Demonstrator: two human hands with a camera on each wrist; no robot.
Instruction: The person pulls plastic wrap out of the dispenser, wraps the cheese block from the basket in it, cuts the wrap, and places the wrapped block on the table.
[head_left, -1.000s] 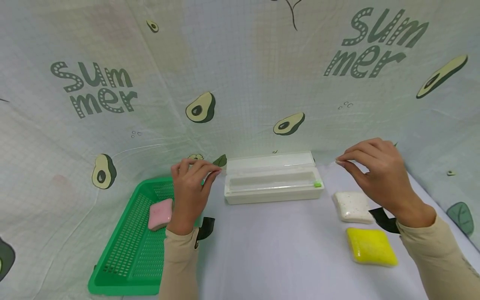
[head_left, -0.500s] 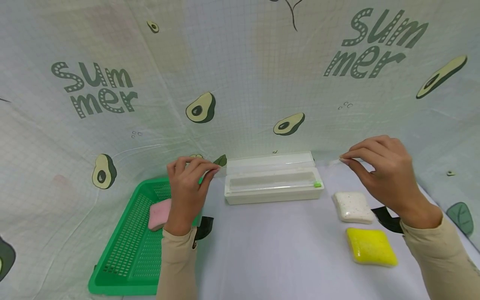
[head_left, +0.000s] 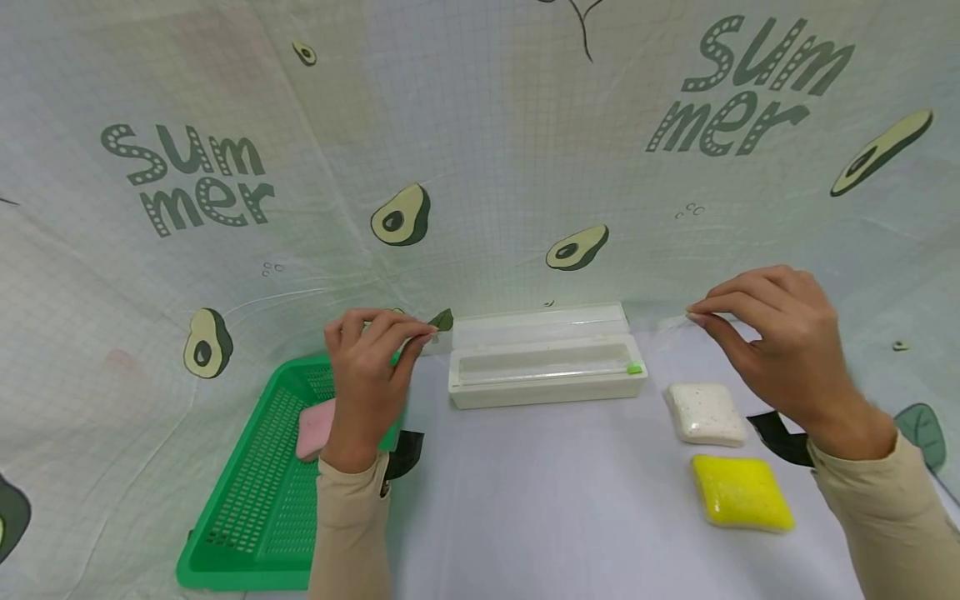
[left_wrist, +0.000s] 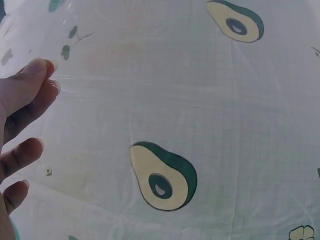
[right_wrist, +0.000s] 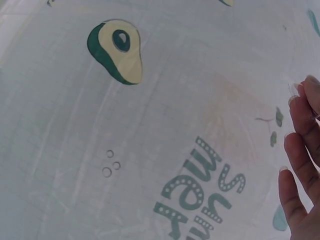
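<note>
Between my two raised hands stretches a sheet of clear cling film, faint in the head view; creases of the film (left_wrist: 75, 82) show at the left fingertips in the left wrist view. My left hand (head_left: 367, 379) pinches one end between thumb and fingers, above the green basket. My right hand (head_left: 780, 350) pinches the film's other end (head_left: 671, 323), above the white block. Between and behind the hands stands a long white cling film dispenser (head_left: 547, 389), its lid tipped up and a small green piece at its right end. Most of the film is too transparent to trace.
A green plastic basket (head_left: 225, 500) on the left holds a pink block (head_left: 315, 427), partly hidden by my left arm. At right lie a speckled white block (head_left: 705, 414) and a glossy yellow block (head_left: 742, 492). A printed cloth (head_left: 480, 150) rises behind the table.
My hands have drawn apart: the left slightly leftward, the right further right and a little up. Both keep their pinch on the cling film. Dispenser, basket and blocks have not moved.
</note>
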